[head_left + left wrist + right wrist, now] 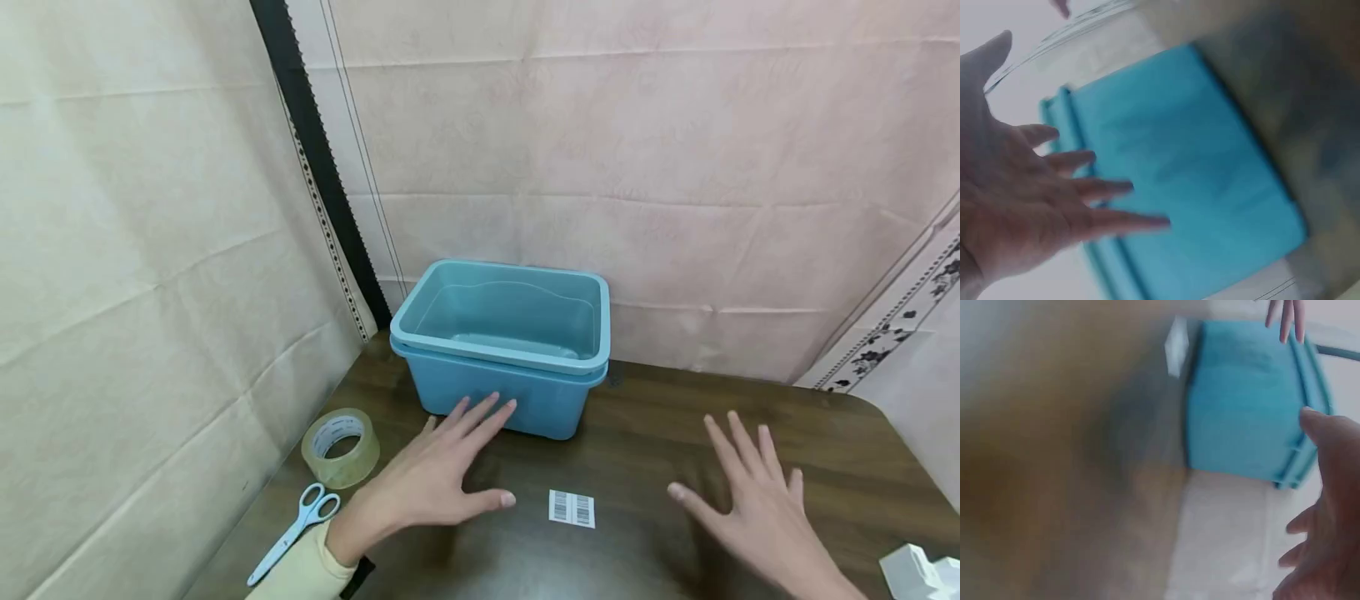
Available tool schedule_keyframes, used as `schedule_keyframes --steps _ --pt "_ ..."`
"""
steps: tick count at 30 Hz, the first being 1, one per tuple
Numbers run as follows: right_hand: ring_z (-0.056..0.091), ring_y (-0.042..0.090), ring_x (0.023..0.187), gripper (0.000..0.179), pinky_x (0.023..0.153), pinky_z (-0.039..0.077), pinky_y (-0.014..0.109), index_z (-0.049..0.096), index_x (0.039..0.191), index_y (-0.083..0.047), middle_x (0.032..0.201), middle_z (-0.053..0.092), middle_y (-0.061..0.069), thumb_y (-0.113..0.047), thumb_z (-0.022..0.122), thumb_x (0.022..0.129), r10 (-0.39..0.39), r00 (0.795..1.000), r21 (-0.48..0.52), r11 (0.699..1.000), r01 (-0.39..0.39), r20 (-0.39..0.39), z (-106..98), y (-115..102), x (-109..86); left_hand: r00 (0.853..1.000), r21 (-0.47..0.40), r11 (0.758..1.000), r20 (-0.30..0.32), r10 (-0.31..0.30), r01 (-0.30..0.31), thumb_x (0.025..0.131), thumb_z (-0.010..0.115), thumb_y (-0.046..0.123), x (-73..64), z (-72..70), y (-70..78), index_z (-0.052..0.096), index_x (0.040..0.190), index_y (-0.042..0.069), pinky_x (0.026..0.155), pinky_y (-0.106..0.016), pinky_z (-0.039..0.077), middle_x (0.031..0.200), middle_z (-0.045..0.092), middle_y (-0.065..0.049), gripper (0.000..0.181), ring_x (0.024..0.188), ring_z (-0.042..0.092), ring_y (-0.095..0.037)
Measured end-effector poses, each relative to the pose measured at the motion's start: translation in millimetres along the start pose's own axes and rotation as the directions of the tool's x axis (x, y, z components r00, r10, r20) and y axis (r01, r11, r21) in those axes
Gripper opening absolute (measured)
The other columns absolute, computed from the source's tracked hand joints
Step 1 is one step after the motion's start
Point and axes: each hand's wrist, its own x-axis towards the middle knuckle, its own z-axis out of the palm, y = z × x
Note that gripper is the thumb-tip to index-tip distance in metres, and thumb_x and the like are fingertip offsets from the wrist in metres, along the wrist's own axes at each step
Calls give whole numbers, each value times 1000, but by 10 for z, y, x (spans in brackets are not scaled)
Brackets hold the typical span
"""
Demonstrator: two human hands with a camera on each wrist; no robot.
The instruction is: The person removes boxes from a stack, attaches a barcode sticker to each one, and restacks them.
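Note:
Two blue plastic bins, one nested inside the other, stand upright at the back of the dark wooden table. My left hand hovers in front of them with fingers spread, holding nothing; in the left wrist view the bins lie beyond its fingertips. On the right, my right hand is spread over the table and also holds nothing. A small white label with barcodes lies flat between the hands. Whether the left fingertips touch the bin's front wall I cannot tell.
To the left lie a roll of clear packing tape and light blue scissors, close to the left forearm. A white object sits at the lower right corner. Pale fabric walls in the table behind and on the left.

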Motion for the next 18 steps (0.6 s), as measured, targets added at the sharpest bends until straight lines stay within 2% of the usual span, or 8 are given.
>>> schedule_keyframes --steps 2,4,7,10,11,13,16,18 --pt "-6 49 164 99 114 -3 89 16 171 -23 179 6 16 -50 74 96 -55 995 99 993 64 -88 -124 -22 86 994 -54 995 -59 87 -90 95 57 76 7 -185 22 7 166 50 118 -68 41 179 15 9 91 162 29 -31" --pt "6 46 165 92 120 5 83 24 169 -22 178 15 16 -38 78 96 -99 980 174 976 130 -173 -236 -45 172 972 -118 973 -150 180 -198 98 64 63 37 -375 -12 14 169 42 120 -59 44 178 19 8 89 160 34 -24" --pt "30 22 159 83 132 26 42 37 164 -24 171 35 14 -24 80 94 -118 948 253 947 197 -296 -341 -86 302 900 -213 909 -337 277 -359 100 70 36 117 -654 -162 28 168 23 115 -56 50 174 33 0 81 152 48 -26" --pt "46 -2 137 71 110 37 6 50 157 -22 153 52 10 -11 80 93 -105 914 335 909 248 -392 -337 -143 454 824 -281 859 -511 244 -428 99 67 17 215 -877 -428 42 161 13 105 -49 58 165 48 -4 67 138 61 -31" --pt "48 -8 130 68 100 36 -2 54 153 -19 146 57 10 -8 80 92 -100 902 355 897 265 -420 -311 -166 515 798 -274 865 -565 208 -420 100 65 14 246 -931 -525 47 158 12 102 -45 59 160 53 -5 61 133 65 -32" --pt "53 -10 123 62 93 42 -2 58 148 -12 136 61 11 -4 81 91 -101 888 373 882 288 -448 -230 -216 630 747 -251 903 -656 106 -349 103 62 14 305 -1001 -724 57 149 12 98 -38 60 148 64 -6 47 125 69 -31" --pt "58 -5 117 56 90 46 -1 60 143 -5 130 65 12 -4 82 91 -98 893 404 867 293 -439 -78 -302 771 670 -226 960 -740 -59 -165 108 57 18 398 -1003 -1003 66 137 10 93 -34 57 130 73 -8 31 116 71 -27" --pt "59 -3 116 54 89 47 0 60 143 -7 130 66 11 -9 80 94 -85 912 432 860 270 -400 3 -371 843 647 -262 964 -742 -178 -36 110 55 21 453 -962 -1160 68 133 10 94 -40 57 125 75 -10 29 116 70 -25"
